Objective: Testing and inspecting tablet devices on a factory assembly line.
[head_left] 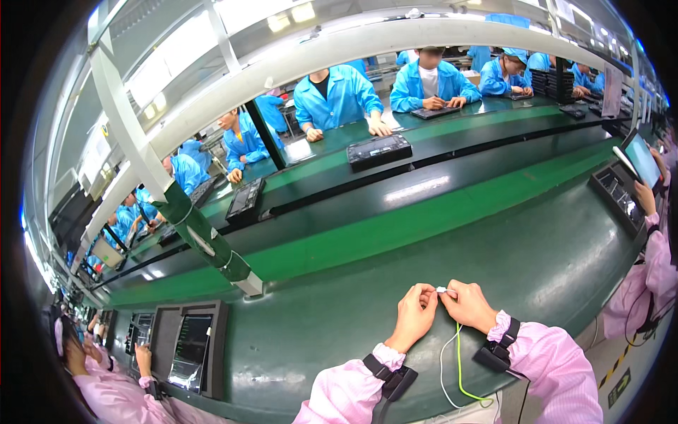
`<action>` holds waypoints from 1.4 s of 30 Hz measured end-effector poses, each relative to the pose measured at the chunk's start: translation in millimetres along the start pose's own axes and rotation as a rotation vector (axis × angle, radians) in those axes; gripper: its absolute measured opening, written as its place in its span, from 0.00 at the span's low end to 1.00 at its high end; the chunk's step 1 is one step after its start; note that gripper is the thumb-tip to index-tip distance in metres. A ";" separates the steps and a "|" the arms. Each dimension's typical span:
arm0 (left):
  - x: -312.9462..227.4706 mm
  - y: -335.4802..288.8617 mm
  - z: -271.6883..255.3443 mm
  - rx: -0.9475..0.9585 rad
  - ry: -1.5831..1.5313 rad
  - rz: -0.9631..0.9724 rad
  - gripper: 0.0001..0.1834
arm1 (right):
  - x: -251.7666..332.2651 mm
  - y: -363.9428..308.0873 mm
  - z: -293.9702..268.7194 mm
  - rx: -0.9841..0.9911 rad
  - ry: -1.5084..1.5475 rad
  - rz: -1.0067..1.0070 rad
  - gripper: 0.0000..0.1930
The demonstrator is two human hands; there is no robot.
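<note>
My left hand (414, 318) and my right hand (469, 305) meet over the near part of the green worktable (339, 311), both with fingers pinched. Between the fingertips is a small white piece that looks like a cable connector (441, 290); its far side is partly covered by the fingers. A yellow-green cable (459, 364) and a thin white cable (443, 367) hang below my right hand, looping toward the table's near edge. Black bands with small dark boxes (400, 382) sit on both wrists, over pink sleeves.
A foam-lined tray (220, 346) with a dark panel lies at left, near a co-worker's hand (143, 360). At right, another person's hand (645, 198) holds a tablet-like screen (641, 161). A post (205, 233) stands on the table. Black devices (379, 152) line the far bench before people in blue.
</note>
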State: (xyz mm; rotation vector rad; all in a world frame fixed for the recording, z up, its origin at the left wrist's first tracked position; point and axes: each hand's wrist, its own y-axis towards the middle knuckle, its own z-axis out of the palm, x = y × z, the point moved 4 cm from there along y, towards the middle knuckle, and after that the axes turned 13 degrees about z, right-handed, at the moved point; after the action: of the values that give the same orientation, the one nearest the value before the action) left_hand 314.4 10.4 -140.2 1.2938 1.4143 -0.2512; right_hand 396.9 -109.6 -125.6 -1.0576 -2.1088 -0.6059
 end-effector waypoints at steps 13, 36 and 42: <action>-1.1 0.6 -0.9 0.010 0.023 -0.007 0.08 | 2.8 -0.3 -2.0 0.000 0.006 -0.001 0.11; -0.2 0.5 -0.8 0.013 0.023 -0.018 0.07 | 3.2 -1.0 -2.2 0.011 0.008 0.019 0.12; 1.1 0.6 -0.4 0.018 0.029 -0.006 0.07 | 2.7 -0.6 -1.5 0.016 -0.001 0.016 0.11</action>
State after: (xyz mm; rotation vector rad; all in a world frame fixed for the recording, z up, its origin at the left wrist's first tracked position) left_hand 315.0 11.5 -140.7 1.3129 1.4438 -0.2503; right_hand 395.8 -109.6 -122.6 -1.0651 -2.1012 -0.5797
